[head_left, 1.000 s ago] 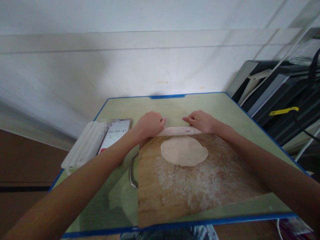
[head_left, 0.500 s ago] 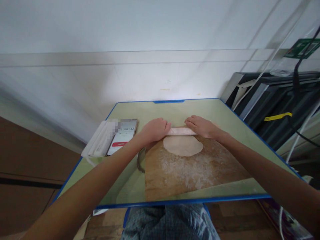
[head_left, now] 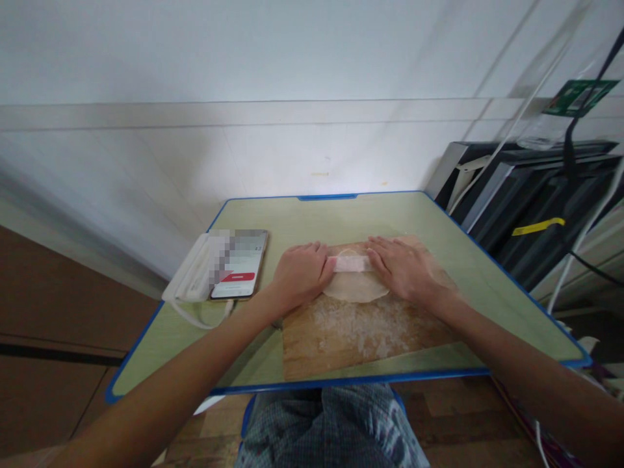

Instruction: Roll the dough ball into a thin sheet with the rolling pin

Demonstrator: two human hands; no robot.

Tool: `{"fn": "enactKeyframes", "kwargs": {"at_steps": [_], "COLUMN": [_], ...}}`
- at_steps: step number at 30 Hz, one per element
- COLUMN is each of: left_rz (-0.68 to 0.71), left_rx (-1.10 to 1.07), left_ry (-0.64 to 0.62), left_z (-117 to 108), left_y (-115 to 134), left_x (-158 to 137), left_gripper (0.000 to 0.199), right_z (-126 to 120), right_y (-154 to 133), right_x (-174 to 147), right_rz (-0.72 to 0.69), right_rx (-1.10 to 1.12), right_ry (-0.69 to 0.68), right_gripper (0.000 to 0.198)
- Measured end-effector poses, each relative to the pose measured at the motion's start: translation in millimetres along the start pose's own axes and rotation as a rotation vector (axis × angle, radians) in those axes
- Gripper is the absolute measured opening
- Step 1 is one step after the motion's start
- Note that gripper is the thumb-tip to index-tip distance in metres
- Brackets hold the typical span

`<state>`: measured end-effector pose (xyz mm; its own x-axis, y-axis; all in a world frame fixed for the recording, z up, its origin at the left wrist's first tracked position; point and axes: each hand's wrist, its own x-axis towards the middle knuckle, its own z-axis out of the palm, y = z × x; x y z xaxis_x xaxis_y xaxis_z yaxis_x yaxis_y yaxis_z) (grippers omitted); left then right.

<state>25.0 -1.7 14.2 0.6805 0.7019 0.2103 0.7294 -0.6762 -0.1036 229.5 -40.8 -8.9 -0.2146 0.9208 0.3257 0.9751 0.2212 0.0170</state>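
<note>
A short pale rolling pin [head_left: 353, 263] lies crosswise on a flat round sheet of dough [head_left: 358, 290]. My left hand [head_left: 302, 273] presses on the pin's left end, and my right hand [head_left: 400, 268] covers its right end. The palms hide both ends of the pin. Dough shows in front of the pin, with a thin edge of it behind. Under the dough is a wooden board [head_left: 307, 354], and white flour [head_left: 370, 331] is scattered over its near part.
Left of the board, a phone [head_left: 241, 286] with a white cable [head_left: 197, 320] rests against a white plastic-wrapped pack [head_left: 188, 276]. The table [head_left: 292, 218] has a blue rim and meets a white wall. Dark flat panels [head_left: 531, 188] and hanging cables stand at the right.
Both hands and the rolling pin have come toward me, from the dough's far edge onto the dough. My hands now lie flatter over the pin's ends.
</note>
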Motion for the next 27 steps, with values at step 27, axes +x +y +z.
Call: {"fn": "enactKeyframes", "kwargs": {"at_steps": [27], "left_rz": [-0.002], "left_rx": [-0.111], "left_ry": [0.124], "left_z": [5.7], "left_y": [24.2], "left_x": [-57.5], "left_gripper": [0.058], "right_z": [-11.8], "right_y": [-34.2], "right_x": [-62.7], "right_rz": [-0.056], "right_rx": [-0.036], "right_ry": [0.165], "right_gripper": [0.045]}}
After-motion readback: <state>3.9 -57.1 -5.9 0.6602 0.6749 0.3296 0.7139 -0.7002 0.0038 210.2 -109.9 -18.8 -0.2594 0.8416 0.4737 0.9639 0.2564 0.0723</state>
